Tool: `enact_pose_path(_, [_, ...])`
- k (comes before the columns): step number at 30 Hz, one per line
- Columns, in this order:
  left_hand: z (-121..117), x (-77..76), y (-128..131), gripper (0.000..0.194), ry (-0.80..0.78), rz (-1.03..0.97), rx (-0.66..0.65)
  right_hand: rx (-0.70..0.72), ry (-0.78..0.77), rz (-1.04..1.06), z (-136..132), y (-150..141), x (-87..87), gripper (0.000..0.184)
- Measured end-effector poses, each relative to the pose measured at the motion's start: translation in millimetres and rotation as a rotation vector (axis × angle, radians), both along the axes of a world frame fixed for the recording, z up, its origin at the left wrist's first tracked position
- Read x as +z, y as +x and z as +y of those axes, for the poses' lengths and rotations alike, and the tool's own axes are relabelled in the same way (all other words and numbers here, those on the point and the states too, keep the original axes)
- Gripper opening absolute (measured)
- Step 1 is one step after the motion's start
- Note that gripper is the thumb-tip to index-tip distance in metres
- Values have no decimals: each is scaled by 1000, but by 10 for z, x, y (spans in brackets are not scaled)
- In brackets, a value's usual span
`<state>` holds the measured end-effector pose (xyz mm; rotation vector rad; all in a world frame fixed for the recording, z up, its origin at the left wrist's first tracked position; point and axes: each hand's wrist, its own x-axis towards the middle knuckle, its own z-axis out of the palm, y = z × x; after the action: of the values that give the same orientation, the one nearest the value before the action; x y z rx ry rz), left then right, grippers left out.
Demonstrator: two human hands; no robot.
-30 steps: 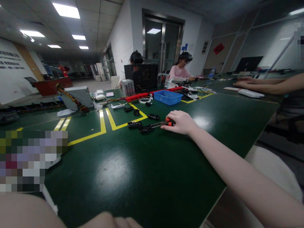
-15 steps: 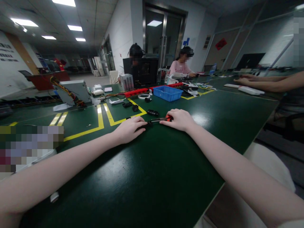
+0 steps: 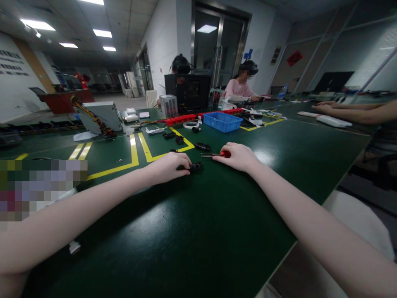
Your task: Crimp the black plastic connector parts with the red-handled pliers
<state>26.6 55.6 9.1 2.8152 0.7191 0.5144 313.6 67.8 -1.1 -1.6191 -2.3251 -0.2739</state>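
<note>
My left hand is closed, with thumb and fingers pinching a small black bundle that looks like a tied-up cable; its near end is hidden by the fingers. Red-handled pliers are gripped in my right hand, low over the green table. Their thin metal jaws point left and stand a little apart from the black bundle. Just beyond the jaws lies another black bundle. Smaller black pieces rest further back, inside the yellow tape lines.
A blue bin stands ahead, before a red strip. A metal power supply box with loose wires is at back left. A white ring-shaped coil lies near the bin. Across the table sits a person in pink; another person's forearms rest at right.
The pliers' jaws have come away from the black piece at my left fingertips and moved slightly right. The black bundle now shows more fully, lower in my left hand. The view has shifted slightly.
</note>
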Motion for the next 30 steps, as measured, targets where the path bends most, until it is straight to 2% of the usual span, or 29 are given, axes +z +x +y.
enact_pose_path(3, [-87,38,7,11,-11,35,-38,53,40,61,-48,-59,35,40])
enact_pose_path(7, [-174,13,45,18,5,-9,-46,257,90,125,-173,-308,111,25])
enact_pose_path(10, [-172,-12,57,18,31,-5,-34,429,24,135,-263,-528,146,19])
enact_pose_path(12, [-157,-4,54,15,39,34,-37,490,-44,146,-301,-619,156,19])
enact_pose_path(16, [-159,49,51,12,24,92,-31,490,-180,272,-332,-634,180,19])
enact_pose_path(21, [-199,81,71,14,-43,49,9,508,-375,369,-365,-601,232,18])
enact_pose_path(26, [-167,115,77,22,-83,65,9,521,-424,400,-388,-643,245,17])
enact_pose_path(30, [-161,183,72,12,-111,164,47,525,-465,422,-408,-660,266,16])
